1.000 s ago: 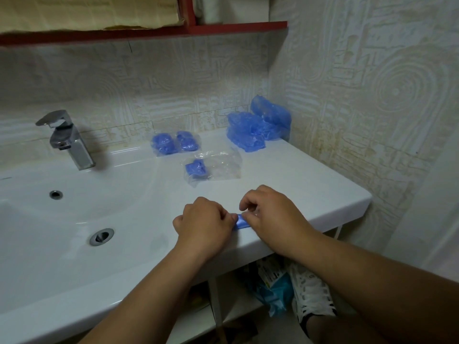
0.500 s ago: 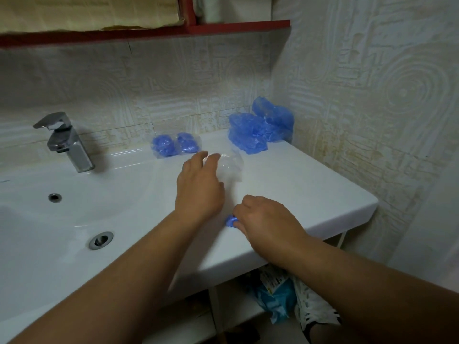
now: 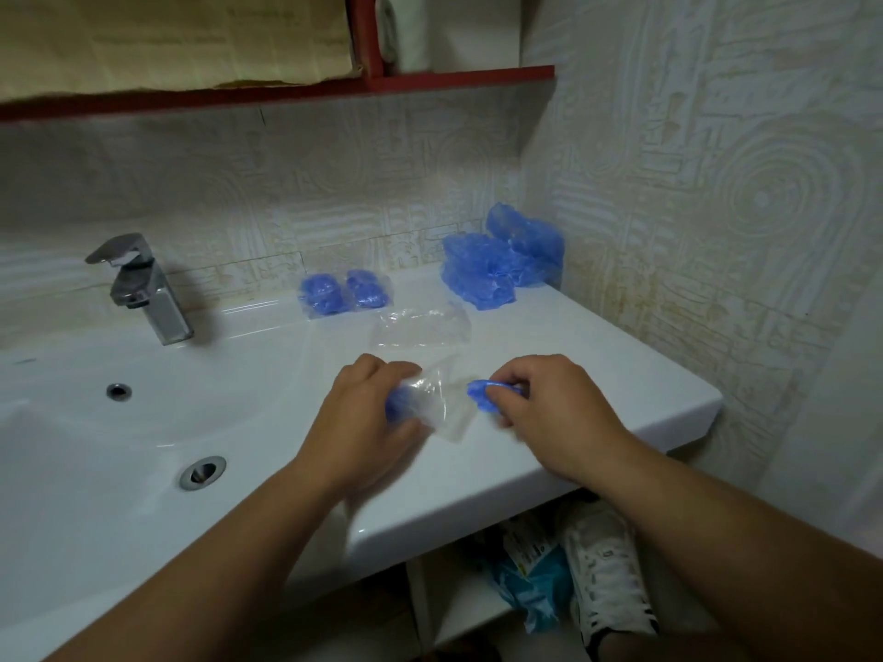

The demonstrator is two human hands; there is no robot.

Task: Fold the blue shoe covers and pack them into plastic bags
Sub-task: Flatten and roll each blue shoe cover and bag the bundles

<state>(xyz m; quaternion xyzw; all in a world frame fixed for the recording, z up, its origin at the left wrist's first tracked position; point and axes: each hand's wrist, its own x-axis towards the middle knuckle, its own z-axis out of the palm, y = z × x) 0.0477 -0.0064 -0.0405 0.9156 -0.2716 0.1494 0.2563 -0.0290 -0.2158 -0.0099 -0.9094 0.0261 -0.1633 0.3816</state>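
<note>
Head view, bag (image 3: pixel 437 408) held near counter edge (image 3: pixel 454 499)

Now in left hand (image 3: pixel 361 419): plastic bag (image 3: pixel 445 409)

— Where is there room to pass?
— Over the bare counter (image 3: pixel 597 355) right of centre, and the basin (image 3: pixel 95 446) at lower left.
— And what blocks the back?
— The faucet (image 3: pixel 143 289) at left, a packed bag (image 3: pixel 341 293) and empty bags (image 3: pixel 420 324) mid-frame, the shoe cover pile (image 3: pixel 497 265) right of them. The red shelf (image 3: pixel 286 90) overhangs above.
</note>
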